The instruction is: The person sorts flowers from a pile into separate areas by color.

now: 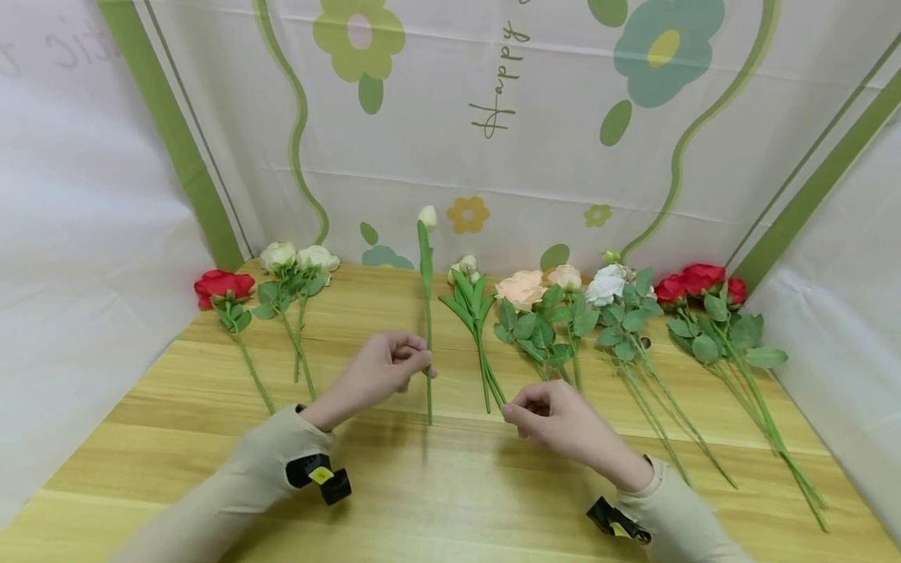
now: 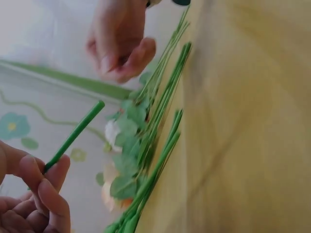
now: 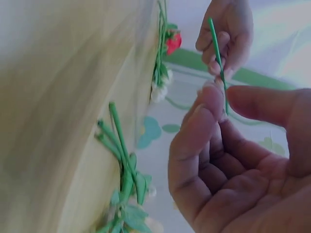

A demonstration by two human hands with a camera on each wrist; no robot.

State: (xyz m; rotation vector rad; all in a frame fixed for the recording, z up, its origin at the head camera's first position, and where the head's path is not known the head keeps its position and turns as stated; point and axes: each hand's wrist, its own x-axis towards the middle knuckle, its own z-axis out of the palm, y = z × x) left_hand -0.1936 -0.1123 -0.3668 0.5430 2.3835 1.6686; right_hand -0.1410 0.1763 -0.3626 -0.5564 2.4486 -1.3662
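Observation:
My left hand (image 1: pixel 383 366) pinches the stem of a single white tulip (image 1: pixel 425 258), holding it upright above the table with its bud at the top. In the left wrist view the lower end of the stem (image 2: pixel 75 136) sticks out past the fingertips. My right hand (image 1: pixel 566 420) hovers to the right with fingers loosely curled and nothing held. The right wrist view shows a gap between its thumb and forefinger, with the left hand (image 3: pixel 238 36) beyond. Behind and between the hands lies a small bunch of white tulips (image 1: pixel 468 297) with crossed green stems.
On the wooden table (image 1: pixel 450 500) lie a red rose (image 1: pixel 224 288) and cream roses (image 1: pixel 280 256) at left. Peach roses (image 1: pixel 522 290), white roses (image 1: pixel 607 286) and red roses (image 1: pixel 704 278) lie at right. A printed curtain (image 1: pixel 436 141) hangs behind.

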